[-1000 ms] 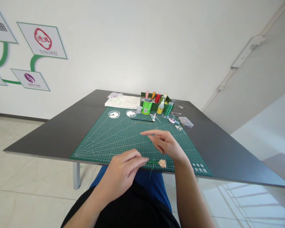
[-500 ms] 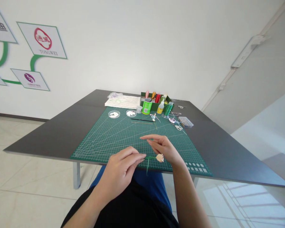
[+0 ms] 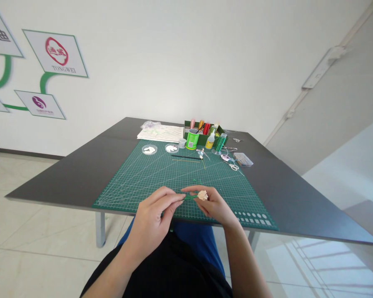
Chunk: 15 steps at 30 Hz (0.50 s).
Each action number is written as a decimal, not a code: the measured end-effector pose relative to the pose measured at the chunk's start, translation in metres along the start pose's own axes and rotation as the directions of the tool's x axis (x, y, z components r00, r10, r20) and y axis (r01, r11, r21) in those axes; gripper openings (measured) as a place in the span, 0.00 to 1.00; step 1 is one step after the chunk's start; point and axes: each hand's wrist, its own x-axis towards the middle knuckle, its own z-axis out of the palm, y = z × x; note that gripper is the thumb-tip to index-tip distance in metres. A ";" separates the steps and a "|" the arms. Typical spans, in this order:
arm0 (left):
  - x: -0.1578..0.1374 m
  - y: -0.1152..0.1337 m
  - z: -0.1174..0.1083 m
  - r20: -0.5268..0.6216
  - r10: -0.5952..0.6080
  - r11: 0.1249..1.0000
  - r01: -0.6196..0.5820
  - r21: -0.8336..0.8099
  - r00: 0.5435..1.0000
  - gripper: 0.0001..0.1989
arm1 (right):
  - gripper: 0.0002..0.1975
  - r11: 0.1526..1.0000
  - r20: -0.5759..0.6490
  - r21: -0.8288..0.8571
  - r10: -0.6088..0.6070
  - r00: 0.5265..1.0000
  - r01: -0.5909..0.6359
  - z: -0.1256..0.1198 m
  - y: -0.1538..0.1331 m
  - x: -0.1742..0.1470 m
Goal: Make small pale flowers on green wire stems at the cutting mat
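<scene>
Since the earlier frame, the flower [image 3: 202, 195] has come farther from the near edge of the desk [image 3: 289, 198], its bloom now overlapping the right hand [image 3: 216, 203], and the left hand [image 3: 153, 213] has shifted along with it. In the head view, the left fingers pinch the green stem [image 3: 191, 197] at their tips; the flower is held sideways above the cutting mat [image 3: 161, 178]. The right fingers reach along the stem, but whether they grip it I cannot tell. To handle it well, I would keep the left pinch light yet firm, turn the stem evenly, and steady it below the bloom without squashing the petals, which look delicate. White-handled scissors [image 3: 234, 167] lie well apart, so they should not get in the way.
</scene>
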 end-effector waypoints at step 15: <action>0.003 -0.001 -0.003 -0.035 -0.006 0.999 0.008 0.046 0.999 0.10 | 0.22 1.000 0.026 -0.014 0.020 0.999 -0.019 0.011 0.012 -0.021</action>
